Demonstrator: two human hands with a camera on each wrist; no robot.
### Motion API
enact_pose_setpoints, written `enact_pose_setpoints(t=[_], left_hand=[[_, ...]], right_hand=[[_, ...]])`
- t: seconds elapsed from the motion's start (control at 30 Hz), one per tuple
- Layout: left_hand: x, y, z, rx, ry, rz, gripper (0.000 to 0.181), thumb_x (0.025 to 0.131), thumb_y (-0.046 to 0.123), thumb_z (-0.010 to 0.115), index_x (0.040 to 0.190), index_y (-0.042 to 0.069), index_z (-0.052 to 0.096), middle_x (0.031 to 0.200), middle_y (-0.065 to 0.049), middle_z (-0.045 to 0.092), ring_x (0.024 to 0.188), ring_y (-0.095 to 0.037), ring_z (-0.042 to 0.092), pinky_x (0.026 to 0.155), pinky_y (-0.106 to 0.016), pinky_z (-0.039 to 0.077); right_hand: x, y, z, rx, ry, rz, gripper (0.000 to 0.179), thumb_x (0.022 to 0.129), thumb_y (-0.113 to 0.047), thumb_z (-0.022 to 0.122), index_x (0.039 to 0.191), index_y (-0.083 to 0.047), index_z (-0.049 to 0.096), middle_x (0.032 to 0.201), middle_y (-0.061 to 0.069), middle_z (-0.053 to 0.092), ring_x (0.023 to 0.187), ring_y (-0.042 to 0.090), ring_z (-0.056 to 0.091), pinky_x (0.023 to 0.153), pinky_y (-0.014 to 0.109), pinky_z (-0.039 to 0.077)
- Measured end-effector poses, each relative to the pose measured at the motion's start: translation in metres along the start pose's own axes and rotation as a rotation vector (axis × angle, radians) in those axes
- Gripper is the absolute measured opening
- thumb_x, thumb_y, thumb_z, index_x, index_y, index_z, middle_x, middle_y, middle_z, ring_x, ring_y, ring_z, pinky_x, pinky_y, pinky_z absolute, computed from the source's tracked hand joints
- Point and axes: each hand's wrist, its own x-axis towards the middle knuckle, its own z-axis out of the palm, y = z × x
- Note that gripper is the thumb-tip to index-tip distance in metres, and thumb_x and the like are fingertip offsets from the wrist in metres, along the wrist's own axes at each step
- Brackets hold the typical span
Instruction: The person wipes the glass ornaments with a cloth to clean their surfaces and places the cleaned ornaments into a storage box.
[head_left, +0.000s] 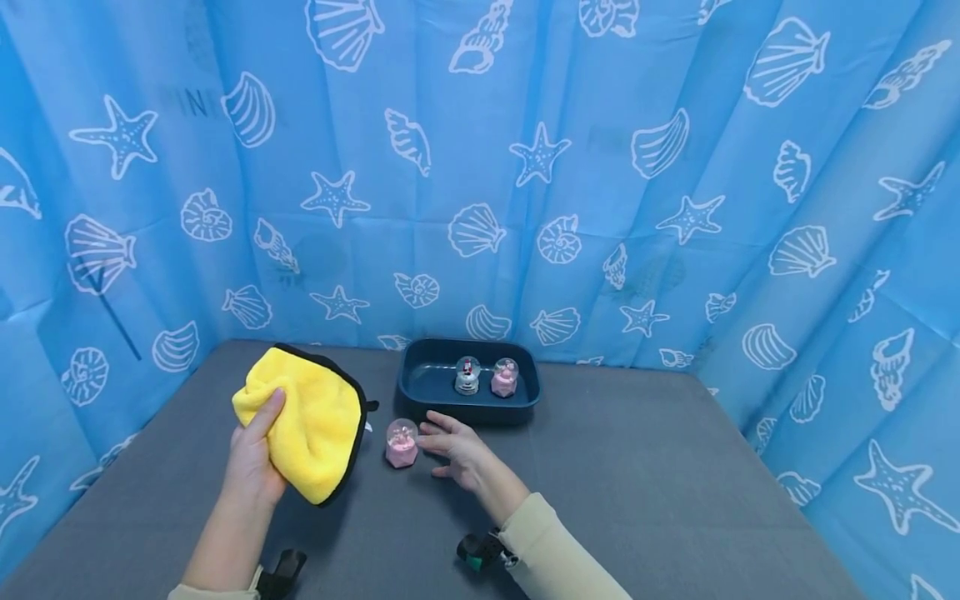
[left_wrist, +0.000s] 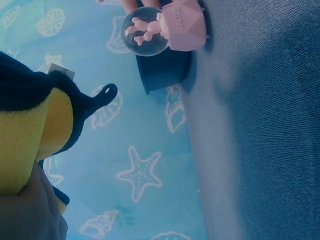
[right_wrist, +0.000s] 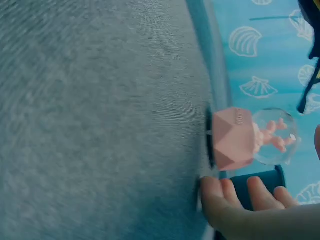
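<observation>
In the head view my left hand [head_left: 253, 467] grips a yellow cloth [head_left: 318, 417] with black edging, thumb on top, holding it up over the left side of the table. A black loop and a small white tag stick out from the cloth's edge. My right hand [head_left: 467, 454] has its fingers spread beside a small pink snow globe [head_left: 402, 446]. That globe stands upright on the table, with a faceted base and a pink cactus figure inside its clear dome [right_wrist: 276, 137]. In the right wrist view the fingers [right_wrist: 260, 192] lie close to the base without curling round it.
Behind the hands sits a dark blue tray [head_left: 427, 400]. Inside it, toward the right, stand a silver-based snow globe [head_left: 467, 379] and another pink one [head_left: 504, 381]. A grey cloth covers the table [head_left: 637, 467]. A blue shell-patterned curtain [head_left: 480, 167] hangs around the back and sides.
</observation>
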Motion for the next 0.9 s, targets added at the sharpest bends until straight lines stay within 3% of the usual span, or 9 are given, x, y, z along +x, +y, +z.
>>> enact_pose_setpoints(t=[0.2, 0.47, 0.67, 0.9], left_hand=[[-0.001, 0.002, 0.001, 0.009, 0.013, -0.013, 0.042, 0.090, 0.020, 0.069, 0.122, 0.020, 0.042, 0.097, 0.008, 0.063, 0.092, -0.005, 0.062, 0.079, -0.020, 0.051], [-0.001, 0.002, 0.000, 0.010, 0.000, -0.009, 0.042, 0.090, 0.018, 0.068, 0.122, 0.019, 0.042, 0.096, 0.009, 0.064, 0.090, -0.005, 0.062, 0.079, -0.019, 0.051], [0.000, 0.002, -0.003, 0.004, -0.003, 0.004, 0.039, 0.091, 0.017, 0.068, 0.121, 0.019, 0.043, 0.095, 0.008, 0.064, 0.089, -0.005, 0.062, 0.078, -0.020, 0.051], [0.001, 0.000, -0.001, -0.004, -0.032, 0.018, 0.038, 0.092, 0.015, 0.067, 0.121, 0.018, 0.043, 0.096, 0.007, 0.064, 0.090, -0.006, 0.063, 0.079, -0.020, 0.052]], right_hand=[[0.007, -0.001, 0.008, -0.144, -0.024, 0.054, 0.064, 0.088, -0.002, 0.067, 0.147, -0.006, 0.040, 0.145, 0.017, 0.045, 0.128, 0.035, 0.044, 0.101, 0.063, 0.032], [0.014, -0.002, 0.015, -0.351, 0.042, 0.105, 0.056, 0.082, -0.006, 0.075, 0.135, -0.010, 0.056, 0.120, 0.009, 0.057, 0.109, 0.030, 0.049, 0.092, 0.051, 0.042], [0.018, -0.001, 0.019, -0.432, 0.058, 0.099, 0.046, 0.082, -0.006, 0.075, 0.125, -0.011, 0.063, 0.109, 0.004, 0.061, 0.099, 0.025, 0.052, 0.079, 0.042, 0.044], [0.019, -0.001, 0.024, -0.487, 0.096, 0.090, 0.032, 0.082, -0.006, 0.075, 0.113, -0.010, 0.067, 0.104, 0.003, 0.060, 0.095, 0.024, 0.051, 0.076, 0.039, 0.041]])
